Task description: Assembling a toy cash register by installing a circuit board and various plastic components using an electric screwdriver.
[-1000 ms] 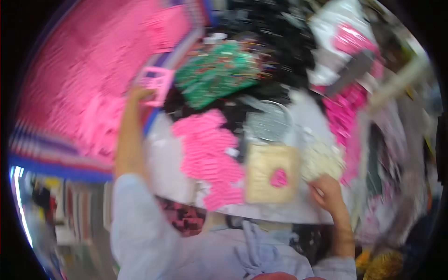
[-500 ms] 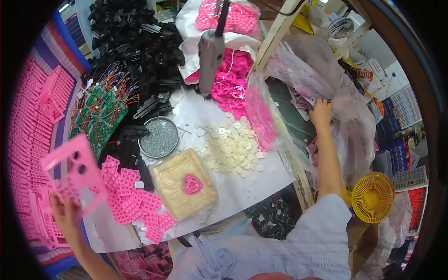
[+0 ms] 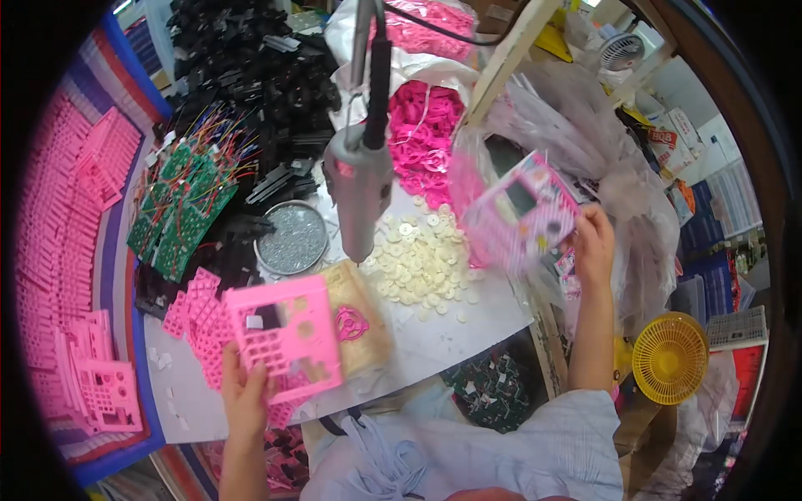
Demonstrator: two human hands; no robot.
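My left hand (image 3: 245, 401) grips the lower left edge of a pink plastic housing (image 3: 292, 338) with a window, round holes and a grid of small square openings. It is held above a cream, plastic-wrapped pad (image 3: 369, 355) that carries a pink ring-shaped part (image 3: 351, 324). In my right hand (image 3: 595, 246) is a pink printed panel (image 3: 547, 204) with a dark window, pinched at its right edge and partly smeared by motion. Between the hands a grey electric screwdriver (image 3: 357, 188) hangs over white round discs (image 3: 426, 267). Pink button grids (image 3: 205, 313) lie left of the pad.
A round metal dish of screws (image 3: 291, 240) stands behind the pad. Green circuit boards with wires (image 3: 180, 204) and black parts (image 3: 251, 67) lie farther back. Stacked pink housings (image 3: 63, 234) line the left; clear plastic bags (image 3: 635, 217) and a yellow basket (image 3: 670, 355) are right.
My left hand has brought the pink housing right, over the pad's left side. From the bags, my right hand has lifted the printed panel. The screwdriver appears lower and nearer.
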